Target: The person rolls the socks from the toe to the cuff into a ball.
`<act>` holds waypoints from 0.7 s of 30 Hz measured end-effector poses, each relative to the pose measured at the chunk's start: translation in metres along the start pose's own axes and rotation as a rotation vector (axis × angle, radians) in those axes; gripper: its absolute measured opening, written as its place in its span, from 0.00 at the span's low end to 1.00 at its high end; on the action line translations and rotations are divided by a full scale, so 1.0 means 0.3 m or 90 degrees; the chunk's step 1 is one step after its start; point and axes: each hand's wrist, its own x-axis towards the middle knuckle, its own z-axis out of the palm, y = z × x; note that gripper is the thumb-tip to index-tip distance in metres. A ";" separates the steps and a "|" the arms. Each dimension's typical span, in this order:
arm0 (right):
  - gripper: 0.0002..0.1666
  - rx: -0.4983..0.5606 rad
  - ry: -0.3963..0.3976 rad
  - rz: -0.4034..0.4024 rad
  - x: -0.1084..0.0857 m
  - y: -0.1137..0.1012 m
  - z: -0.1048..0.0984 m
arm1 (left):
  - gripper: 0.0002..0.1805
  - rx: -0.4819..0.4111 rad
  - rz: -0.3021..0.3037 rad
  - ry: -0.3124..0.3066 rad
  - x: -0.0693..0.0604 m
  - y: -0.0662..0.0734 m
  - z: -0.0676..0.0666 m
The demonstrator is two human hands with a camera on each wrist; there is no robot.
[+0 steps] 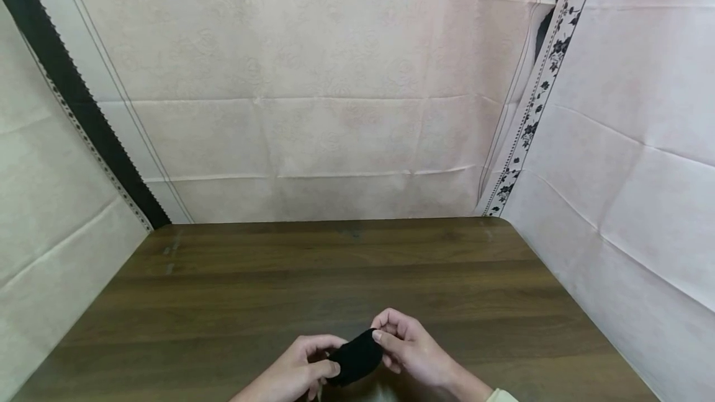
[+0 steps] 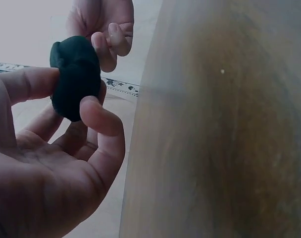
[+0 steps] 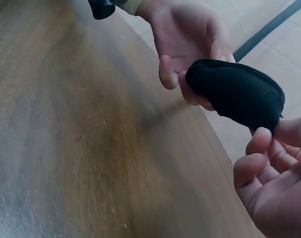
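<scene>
A small, folded black sock-like cloth (image 1: 355, 358) is held between both hands above the wooden table, near its front edge. My left hand (image 1: 301, 368) pinches its left end, with the thumb on the near face. At the opposite end, my right hand (image 1: 410, 347) grips the upper corner between thumb and fingers. The left wrist view shows the cloth (image 2: 76, 79) as a rounded, doubled-over bundle with a crease near its top. In the right wrist view the cloth (image 3: 239, 94) is stretched lengthwise between the hands, and a rim of fabric runs along its upper side.
Brown wooden tabletop (image 1: 313, 278) spreads beyond the hands. White creased sheets hang around it: a back sheet (image 1: 335, 79), a left sheet (image 1: 50, 216) and a right sheet (image 1: 631, 160) with a floral border. A dark strip (image 1: 84, 92) runs down the left corner.
</scene>
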 end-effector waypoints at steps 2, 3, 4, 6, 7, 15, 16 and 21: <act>0.17 -0.021 0.013 0.003 0.000 -0.003 -0.007 | 0.16 0.009 0.008 0.006 0.002 -0.003 0.002; 0.17 -0.024 0.018 0.006 -0.001 -0.004 -0.011 | 0.15 0.014 0.012 0.008 0.002 -0.003 0.003; 0.17 -0.026 0.022 0.010 -0.001 -0.005 -0.014 | 0.15 0.018 0.013 0.011 0.003 -0.003 0.004; 0.16 -0.031 0.027 0.016 -0.003 -0.005 -0.021 | 0.14 0.023 0.020 0.012 0.005 -0.006 0.004; 0.16 -0.030 0.028 0.021 -0.004 -0.005 -0.023 | 0.14 0.024 0.023 0.013 0.006 -0.008 0.004; 0.16 -0.018 0.050 0.041 -0.009 -0.010 -0.017 | 0.14 0.027 0.042 0.028 0.009 -0.010 0.007; 0.17 -0.018 0.060 0.042 -0.008 -0.011 -0.014 | 0.14 0.028 0.042 0.038 0.010 -0.009 0.008; 0.19 -0.021 0.118 0.057 -0.005 -0.014 -0.004 | 0.14 0.026 0.035 0.079 0.016 -0.005 0.018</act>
